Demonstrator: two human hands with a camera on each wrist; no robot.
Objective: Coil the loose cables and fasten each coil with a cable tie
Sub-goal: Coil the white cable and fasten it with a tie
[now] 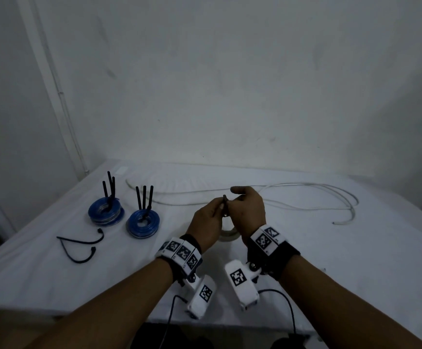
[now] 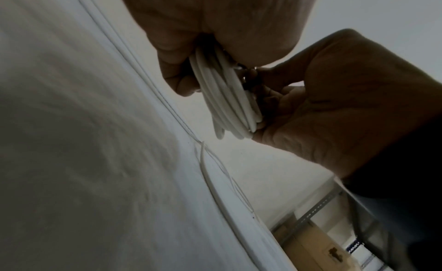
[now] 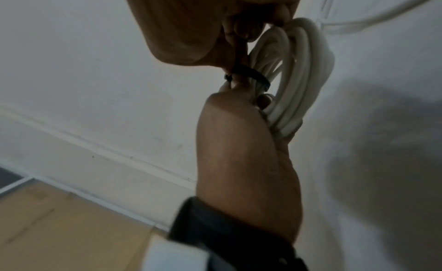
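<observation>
A coil of white cable [image 3: 303, 67] hangs between both hands above the middle of the white table [image 1: 330, 260]. My left hand [image 1: 211, 220] grips the coil from below, fingers curled round its strands [image 2: 227, 97]. A black cable tie [image 3: 251, 74] is looped round one side of the coil, and its tail [image 1: 224, 201] points upward. My right hand [image 1: 240, 201] pinches that tail just above the loop. In the head view the hands hide most of the coil; only its lower rim [image 1: 230, 235] shows.
Two blue cable coils [image 1: 106, 212] [image 1: 143, 222] with upright black ties lie at the left. Two loose black ties [image 1: 79, 244] lie nearer the front left. A long loose white cable [image 1: 305, 197] sprawls across the far side. A cardboard box [image 3: 59, 228] stands beside the table.
</observation>
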